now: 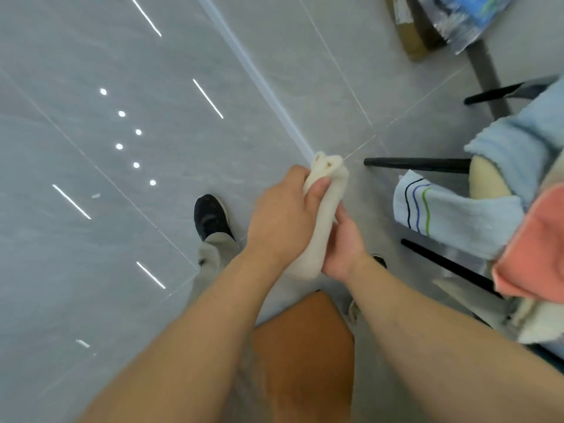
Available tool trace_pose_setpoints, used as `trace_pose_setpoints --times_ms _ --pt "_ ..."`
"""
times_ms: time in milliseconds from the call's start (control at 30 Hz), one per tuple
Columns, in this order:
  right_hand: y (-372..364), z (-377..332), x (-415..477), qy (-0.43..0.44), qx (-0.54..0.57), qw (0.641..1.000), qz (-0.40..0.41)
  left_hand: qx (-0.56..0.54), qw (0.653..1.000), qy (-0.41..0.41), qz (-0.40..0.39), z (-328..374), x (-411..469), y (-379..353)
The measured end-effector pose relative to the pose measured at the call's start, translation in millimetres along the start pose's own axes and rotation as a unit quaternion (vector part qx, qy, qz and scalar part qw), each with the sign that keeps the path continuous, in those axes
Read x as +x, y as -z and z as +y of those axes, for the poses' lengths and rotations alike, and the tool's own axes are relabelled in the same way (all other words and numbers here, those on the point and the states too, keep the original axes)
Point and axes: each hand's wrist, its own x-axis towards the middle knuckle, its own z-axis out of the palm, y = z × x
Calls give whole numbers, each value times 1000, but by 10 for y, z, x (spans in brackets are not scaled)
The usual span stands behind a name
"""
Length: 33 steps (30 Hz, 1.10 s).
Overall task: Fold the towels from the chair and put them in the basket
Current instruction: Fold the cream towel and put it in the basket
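Observation:
A cream towel (325, 190), folded into a narrow roll, hangs between both hands above the floor. My left hand (282, 218) grips its upper part, thumb pressed across the cloth. My right hand (343, 245) holds the lower part from the right side. On the chair (485, 181) at the right edge lie more towels: a light blue one with dark, blue and green stripes (451, 212), a plain light blue one (512, 141), a coral one (537, 248) and a cream one (540, 325). No basket is in view.
Glossy grey floor tiles (122, 209) fill the left and middle. My black shoe (210, 216) stands on them. The chair's black legs (418, 164) stick out toward me. A cardboard box (412, 29) and a blue plastic package (464, 16) sit at top right.

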Motion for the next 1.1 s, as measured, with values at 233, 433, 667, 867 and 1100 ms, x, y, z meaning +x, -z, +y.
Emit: trace_pose_setpoints --times_ms 233,433,667,867,1100 --pt "-1741 -44 -1756 10 -99 994 42 -31 998 37 35 924 -554 2303" --pt "-3088 -280 -2838 29 -116 993 -4 -24 996 46 78 1604 -670 3985" --pt "-4349 -1155 -3183 93 -129 987 -22 -117 981 130 88 2089 204 5039" --pt "-5457 -2172 -2886 94 -147 984 -29 -26 990 103 95 2567 1379 5801" --pt "-6937 -3254 -2843 102 -159 981 -31 54 981 103 158 3266 2504 6929"
